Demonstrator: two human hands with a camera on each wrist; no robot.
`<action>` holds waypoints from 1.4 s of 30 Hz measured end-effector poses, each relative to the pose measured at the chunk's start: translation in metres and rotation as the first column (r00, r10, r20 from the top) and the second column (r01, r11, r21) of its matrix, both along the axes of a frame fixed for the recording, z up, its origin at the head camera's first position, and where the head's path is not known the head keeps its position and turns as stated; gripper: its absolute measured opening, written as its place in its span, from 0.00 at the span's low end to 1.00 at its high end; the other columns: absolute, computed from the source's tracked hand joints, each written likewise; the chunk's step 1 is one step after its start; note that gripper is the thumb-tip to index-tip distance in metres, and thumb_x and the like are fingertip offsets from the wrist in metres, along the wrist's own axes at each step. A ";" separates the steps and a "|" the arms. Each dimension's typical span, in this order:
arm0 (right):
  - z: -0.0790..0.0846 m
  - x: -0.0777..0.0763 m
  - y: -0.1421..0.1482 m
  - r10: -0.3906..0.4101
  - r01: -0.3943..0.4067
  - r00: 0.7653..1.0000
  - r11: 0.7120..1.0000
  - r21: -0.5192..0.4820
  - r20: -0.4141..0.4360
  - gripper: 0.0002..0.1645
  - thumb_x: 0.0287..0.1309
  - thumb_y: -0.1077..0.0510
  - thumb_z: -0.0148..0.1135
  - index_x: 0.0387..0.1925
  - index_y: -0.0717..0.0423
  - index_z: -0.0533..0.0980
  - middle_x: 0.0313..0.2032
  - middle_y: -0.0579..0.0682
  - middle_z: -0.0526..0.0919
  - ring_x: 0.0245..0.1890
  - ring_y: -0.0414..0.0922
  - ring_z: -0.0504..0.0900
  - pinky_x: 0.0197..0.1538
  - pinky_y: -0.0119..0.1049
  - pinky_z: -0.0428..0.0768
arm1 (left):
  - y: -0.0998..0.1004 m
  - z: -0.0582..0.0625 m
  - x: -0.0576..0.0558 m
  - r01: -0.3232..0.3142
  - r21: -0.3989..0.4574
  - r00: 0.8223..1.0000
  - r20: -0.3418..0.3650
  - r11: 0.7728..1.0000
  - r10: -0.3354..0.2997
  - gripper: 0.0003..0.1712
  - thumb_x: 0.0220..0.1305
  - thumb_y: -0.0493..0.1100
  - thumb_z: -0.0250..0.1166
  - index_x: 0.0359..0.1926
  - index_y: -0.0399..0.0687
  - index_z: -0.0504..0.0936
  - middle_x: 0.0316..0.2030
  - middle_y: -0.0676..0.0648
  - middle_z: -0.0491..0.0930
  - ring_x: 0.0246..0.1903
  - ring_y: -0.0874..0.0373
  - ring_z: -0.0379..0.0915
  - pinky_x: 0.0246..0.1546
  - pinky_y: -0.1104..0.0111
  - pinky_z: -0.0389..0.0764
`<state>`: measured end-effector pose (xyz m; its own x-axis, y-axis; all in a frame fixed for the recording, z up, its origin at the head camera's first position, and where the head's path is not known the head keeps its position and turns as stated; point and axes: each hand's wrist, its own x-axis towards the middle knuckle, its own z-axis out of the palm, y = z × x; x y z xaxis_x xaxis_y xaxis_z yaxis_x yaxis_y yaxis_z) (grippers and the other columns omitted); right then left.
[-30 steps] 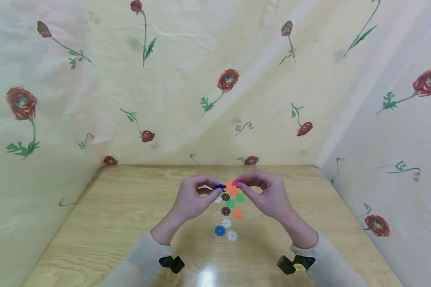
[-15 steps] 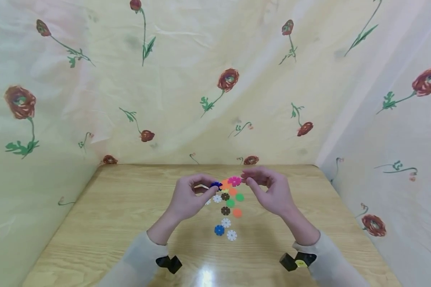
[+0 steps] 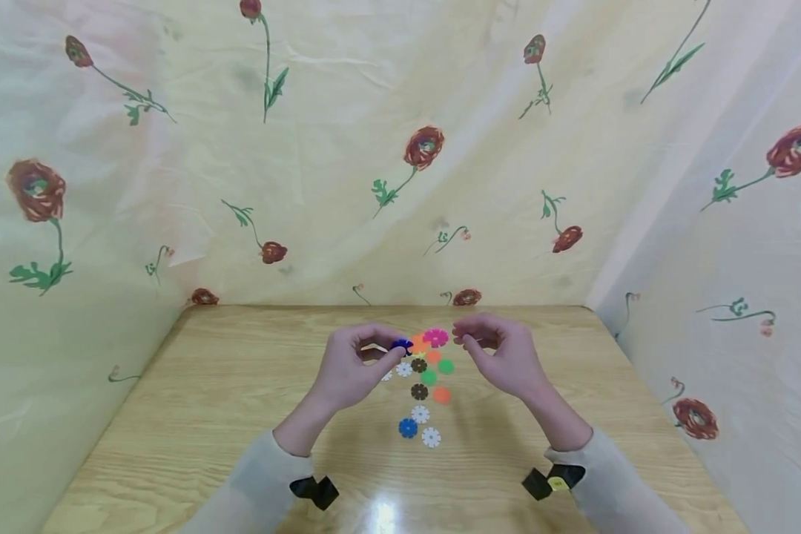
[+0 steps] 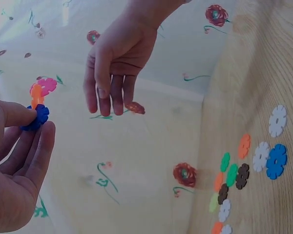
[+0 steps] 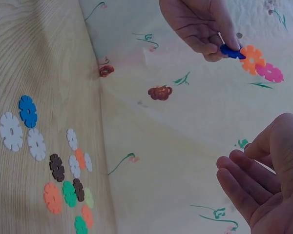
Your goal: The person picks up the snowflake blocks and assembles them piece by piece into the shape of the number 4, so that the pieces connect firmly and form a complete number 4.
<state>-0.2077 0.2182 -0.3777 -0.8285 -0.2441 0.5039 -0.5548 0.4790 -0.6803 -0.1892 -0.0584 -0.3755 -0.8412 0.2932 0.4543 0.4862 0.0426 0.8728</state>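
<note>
My left hand (image 3: 363, 367) pinches a dark blue notched disc (image 5: 231, 51) between thumb and fingers, held up above the table. Joined to it is an orange notched disc (image 5: 253, 60), and a pink notched disc (image 5: 270, 72) is fitted to the far side of the orange one, so the three form a chain. My right hand (image 3: 500, 356) is beside the pink disc, a small gap away, its fingers loosely bent with nothing in them. In the left wrist view the right hand (image 4: 119, 68) hangs with its fingers pointing down.
Several loose notched discs lie on the wooden table (image 3: 240, 415) below the hands, among them a blue disc (image 3: 408, 428), a white disc (image 3: 431, 437), a brown disc (image 3: 419, 391), a green disc (image 3: 446, 366) and an orange disc (image 3: 442, 395). A flowered cloth (image 3: 334, 148) surrounds the table.
My right hand has let go of the pink disc and moved off to the right. The pink disc stays attached to the orange one; my left hand shifted slightly left, still holding the blue disc.
</note>
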 end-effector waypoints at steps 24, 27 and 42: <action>-0.035 -0.008 0.003 -0.040 0.019 0.989 0.989 0.143 0.144 0.11 0.66 0.68 0.69 0.47 0.54 0.87 0.43 0.50 0.93 0.42 0.46 0.91 0.45 0.36 0.90 | -0.001 -0.001 0.003 -0.009 -0.006 1.000 -0.003 1.000 0.009 0.06 0.66 0.30 0.72 0.43 0.37 0.90 0.39 0.38 0.90 0.37 0.57 0.89 0.41 0.60 0.93; -0.040 -0.008 0.003 -0.041 0.016 0.986 0.988 0.154 0.161 0.11 0.66 0.68 0.69 0.47 0.54 0.87 0.43 0.50 0.92 0.42 0.46 0.91 0.45 0.36 0.90 | -0.001 -0.001 0.003 -0.013 -0.010 1.000 -0.003 1.000 0.013 0.06 0.66 0.31 0.72 0.43 0.37 0.91 0.39 0.38 0.90 0.37 0.61 0.89 0.42 0.59 0.93; -0.057 -0.010 0.002 -0.022 -0.023 0.974 0.981 0.192 0.226 0.12 0.64 0.68 0.68 0.47 0.57 0.87 0.46 0.59 0.92 0.42 0.47 0.90 0.45 0.32 0.89 | -0.003 -0.001 0.001 -0.017 0.001 1.000 -0.010 1.000 0.017 0.06 0.67 0.31 0.73 0.43 0.38 0.91 0.39 0.38 0.91 0.37 0.63 0.88 0.41 0.67 0.92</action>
